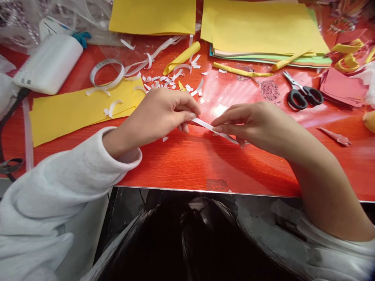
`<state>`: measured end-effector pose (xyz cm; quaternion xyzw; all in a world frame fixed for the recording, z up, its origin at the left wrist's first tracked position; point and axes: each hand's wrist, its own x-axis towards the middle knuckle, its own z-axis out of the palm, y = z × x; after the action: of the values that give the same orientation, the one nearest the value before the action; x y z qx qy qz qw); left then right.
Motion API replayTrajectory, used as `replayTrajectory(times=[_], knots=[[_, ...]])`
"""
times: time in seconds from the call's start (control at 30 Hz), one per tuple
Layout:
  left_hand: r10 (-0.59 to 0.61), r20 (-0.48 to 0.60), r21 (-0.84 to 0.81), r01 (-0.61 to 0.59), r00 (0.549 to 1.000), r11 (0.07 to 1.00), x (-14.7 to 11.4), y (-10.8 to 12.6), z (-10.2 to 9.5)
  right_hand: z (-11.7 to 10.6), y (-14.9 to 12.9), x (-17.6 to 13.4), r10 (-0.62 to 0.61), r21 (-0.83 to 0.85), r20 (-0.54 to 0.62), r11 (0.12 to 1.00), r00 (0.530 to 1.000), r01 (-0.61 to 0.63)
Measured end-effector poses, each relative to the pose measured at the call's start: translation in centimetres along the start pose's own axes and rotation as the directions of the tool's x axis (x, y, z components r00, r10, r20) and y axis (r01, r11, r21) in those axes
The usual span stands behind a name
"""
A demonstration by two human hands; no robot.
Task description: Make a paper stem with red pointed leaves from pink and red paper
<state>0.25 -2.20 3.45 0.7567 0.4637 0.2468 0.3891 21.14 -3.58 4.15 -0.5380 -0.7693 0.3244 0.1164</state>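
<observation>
A narrow white strip (203, 124) is stretched between my two hands, just above the red tabletop. My left hand (164, 109) pinches one end of it between thumb and fingers. Further along, my right hand (249, 121) pinches the same strip, and a thin tail of it curves out beneath the fingers. Curled white scraps (164, 81) lie scattered beyond my left hand. Beyond them is a rolled yellow paper tube (182, 57). Black-handled scissors (303, 91) rest with blades partly apart, beyond my right hand.
Stacked yellow sheets (263, 27) lie at the back. A roll of white tape (107, 73) sits by a long yellow strip of paper (73, 111) at left. A white power bank (49, 62) with a black cable is far left. Red paper pieces (342, 86) lie right. The table's front edge (175, 189) runs before me.
</observation>
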Motion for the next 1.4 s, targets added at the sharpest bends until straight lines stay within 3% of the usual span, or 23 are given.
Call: replayTrajectory(times=[0.27, 0.53, 1.03, 1.4], knots=[[0.029, 0.001, 0.104, -0.028, 1.000, 0.994, -0.14, -0.19, 0.26, 0.30, -0.14, 0.00, -0.040, -0.081, -0.020, 0.996, 0.999, 0.039], [0.033, -0.012, 0.004, -0.033, 0.999, 0.999, -0.01, -0.03, 0.01, 0.31, 0.18, 0.00, 0.022, 0.035, -0.055, 0.999, 0.998, -0.020], [0.017, -0.006, -0.112, -0.018, 1.000, 0.994, 0.08, 0.13, -0.11, 0.06, 0.21, 0.11, -0.069, -0.051, 0.024, 0.996, 0.997, 0.070], [0.008, -0.040, -0.115, -0.013, 0.999, 0.993, 0.01, 0.19, -0.24, 0.39, 0.35, 0.09, -0.103, -0.043, -0.050, 0.994, 0.993, 0.101]])
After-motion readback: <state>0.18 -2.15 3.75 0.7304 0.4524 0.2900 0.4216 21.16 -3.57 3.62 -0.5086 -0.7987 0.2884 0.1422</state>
